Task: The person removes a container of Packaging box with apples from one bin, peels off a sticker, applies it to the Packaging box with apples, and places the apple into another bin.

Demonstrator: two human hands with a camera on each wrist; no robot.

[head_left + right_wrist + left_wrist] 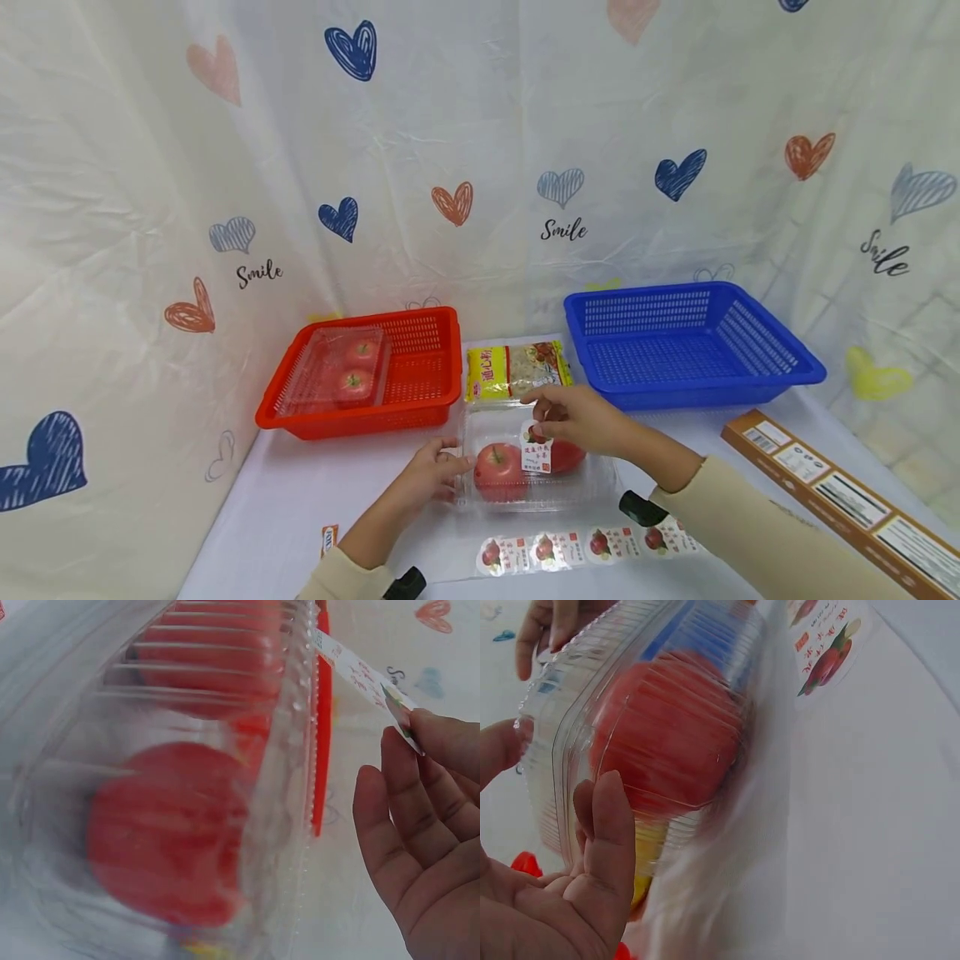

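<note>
A clear plastic clamshell box (480, 425) holding two red apples (501, 472) sits in front of the person. The left hand (433, 477) grips its left side; in the left wrist view the thumb (506, 750) is at the lid's rim and the fingers (607, 855) lie along the wall. Above the lid, the right hand (577, 421) pinches one end of a white apple-print sticker (536, 457) between thumb and forefinger. The sticker (364, 675) slants down towards the lid; whether its far end touches the plastic I cannot tell.
A strip of similar stickers (555, 550) lies at the front. Behind are a red basket (420, 408) with another apple box (307, 375), a yellow noodle packet (517, 371) and a blue basket (697, 396). A long brown carton (832, 496) lies right, a small orange packet (329, 539) left.
</note>
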